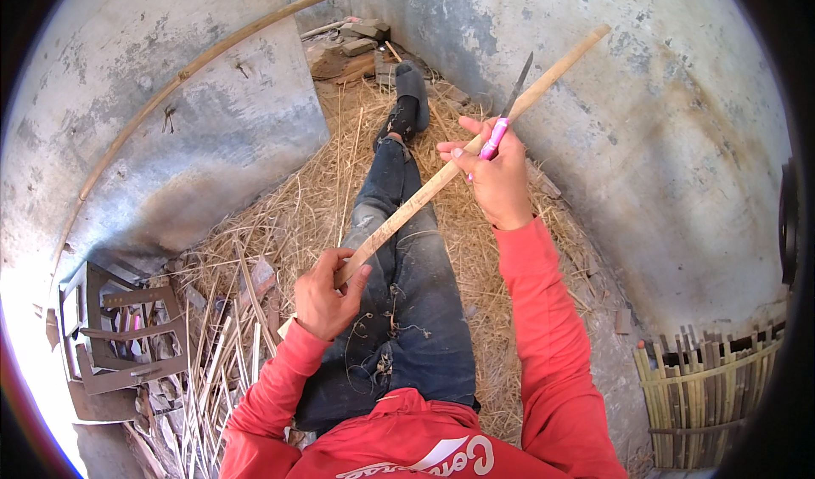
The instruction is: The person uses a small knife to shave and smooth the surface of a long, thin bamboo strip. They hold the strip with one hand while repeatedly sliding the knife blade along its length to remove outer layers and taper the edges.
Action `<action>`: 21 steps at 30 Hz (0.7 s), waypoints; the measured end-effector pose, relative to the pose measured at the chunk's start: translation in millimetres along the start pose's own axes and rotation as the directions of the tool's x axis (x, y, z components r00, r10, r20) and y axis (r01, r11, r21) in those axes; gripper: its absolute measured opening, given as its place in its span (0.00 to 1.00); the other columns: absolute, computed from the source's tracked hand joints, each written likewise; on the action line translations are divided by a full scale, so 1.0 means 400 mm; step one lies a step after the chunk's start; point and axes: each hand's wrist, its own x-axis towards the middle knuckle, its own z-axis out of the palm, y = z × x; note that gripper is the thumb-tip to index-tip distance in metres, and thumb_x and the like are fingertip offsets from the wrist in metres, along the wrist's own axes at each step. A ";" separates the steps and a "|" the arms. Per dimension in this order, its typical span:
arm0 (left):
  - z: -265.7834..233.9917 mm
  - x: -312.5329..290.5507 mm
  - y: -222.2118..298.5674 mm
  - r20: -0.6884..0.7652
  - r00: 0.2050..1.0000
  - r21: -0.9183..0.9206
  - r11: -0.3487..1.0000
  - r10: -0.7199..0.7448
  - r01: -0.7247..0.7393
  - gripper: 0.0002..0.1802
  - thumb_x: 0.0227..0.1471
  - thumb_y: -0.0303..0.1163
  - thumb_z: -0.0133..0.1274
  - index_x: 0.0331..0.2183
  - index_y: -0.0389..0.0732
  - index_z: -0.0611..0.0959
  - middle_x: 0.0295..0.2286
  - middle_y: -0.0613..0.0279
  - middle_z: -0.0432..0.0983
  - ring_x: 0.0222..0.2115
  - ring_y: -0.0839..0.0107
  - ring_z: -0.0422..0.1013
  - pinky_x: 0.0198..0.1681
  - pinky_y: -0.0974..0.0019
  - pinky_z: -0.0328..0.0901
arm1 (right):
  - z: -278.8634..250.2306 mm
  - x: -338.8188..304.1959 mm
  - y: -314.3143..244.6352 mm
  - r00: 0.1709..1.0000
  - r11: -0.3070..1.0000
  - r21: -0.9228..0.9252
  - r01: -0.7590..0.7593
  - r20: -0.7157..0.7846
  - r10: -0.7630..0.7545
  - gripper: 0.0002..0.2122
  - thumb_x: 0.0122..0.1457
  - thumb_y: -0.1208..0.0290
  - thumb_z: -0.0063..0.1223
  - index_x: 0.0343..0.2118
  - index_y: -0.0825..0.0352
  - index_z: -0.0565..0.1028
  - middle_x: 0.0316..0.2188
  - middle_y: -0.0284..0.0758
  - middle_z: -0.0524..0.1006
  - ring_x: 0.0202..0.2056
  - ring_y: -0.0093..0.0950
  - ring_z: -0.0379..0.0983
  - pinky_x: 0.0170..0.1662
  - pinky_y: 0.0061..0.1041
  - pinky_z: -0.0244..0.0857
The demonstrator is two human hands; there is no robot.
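A long, pale strip of split bamboo [416, 200] slants across my lap, from low at the left to high at the right. Its near end sits in my left hand [327, 292], whose fingers and thumb are closed round it. Farther up the strip, my right hand [498, 173] holds a knife with a pink handle [493, 139] and a dark narrow blade [518, 84]. The blade points up and away, beside the strip. Some right fingers stretch out over the strip, which rests against that hand. Dry plant bits cling to my dark jeans [424, 292].
Straw [340, 165] and thin split strips [229, 352] litter the ground around my outstretched legs. A brown frame [127, 335] stands at the left. A slatted bamboo piece [713, 394] leans at the lower right. A curved pole [229, 42] crosses the left wall. Bricks [361, 37] lie beyond my foot.
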 end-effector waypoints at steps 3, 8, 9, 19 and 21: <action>0.012 0.014 0.009 -0.019 0.998 -0.017 0.998 0.053 -0.054 0.15 0.57 0.33 0.64 0.42 0.35 0.81 0.23 0.57 0.78 0.20 0.71 0.73 0.25 0.66 0.65 | 0.024 -0.018 0.008 1.000 1.000 0.021 -0.009 0.024 0.008 0.19 0.59 0.92 0.49 0.53 0.81 0.63 0.55 0.52 0.70 0.43 0.39 0.83 0.47 0.35 0.81; 0.001 0.021 0.020 0.005 1.000 -0.050 0.998 -0.023 0.023 0.13 0.57 0.34 0.65 0.35 0.34 0.81 0.17 0.64 0.68 0.19 0.77 0.61 0.22 0.69 0.57 | 0.060 -0.035 0.016 0.997 0.997 -0.012 0.071 0.021 -0.070 0.09 0.60 0.90 0.48 0.42 0.79 0.67 0.55 0.54 0.72 0.43 0.39 0.83 0.46 0.35 0.81; -0.002 0.016 0.009 0.004 0.999 -0.064 0.997 -0.039 0.039 0.12 0.57 0.34 0.65 0.34 0.34 0.81 0.17 0.65 0.67 0.19 0.78 0.60 0.22 0.69 0.55 | 0.048 -0.022 0.024 0.992 0.989 -0.084 0.124 -0.009 -0.125 0.05 0.62 0.88 0.50 0.36 0.75 0.67 0.53 0.54 0.74 0.42 0.38 0.84 0.45 0.33 0.82; -0.132 -0.074 -0.249 0.102 0.992 -0.148 0.985 -0.078 0.093 0.15 0.57 0.35 0.64 0.28 0.35 0.80 0.18 0.68 0.70 0.20 0.82 0.62 0.23 0.72 0.57 | -0.106 0.059 -0.051 0.897 0.945 0.071 0.319 -0.344 -0.277 0.13 0.65 0.87 0.50 0.29 0.66 0.60 0.48 0.54 0.76 0.42 0.43 0.83 0.44 0.41 0.84; -0.168 -0.083 -0.333 0.221 0.966 -0.240 0.952 -0.136 0.189 0.17 0.60 0.39 0.60 0.28 0.36 0.79 0.20 0.70 0.70 0.23 0.82 0.63 0.26 0.71 0.57 | -0.121 0.052 -0.084 0.892 0.938 0.100 0.333 -0.356 -0.278 0.13 0.66 0.87 0.50 0.29 0.64 0.60 0.45 0.52 0.77 0.44 0.43 0.83 0.44 0.44 0.84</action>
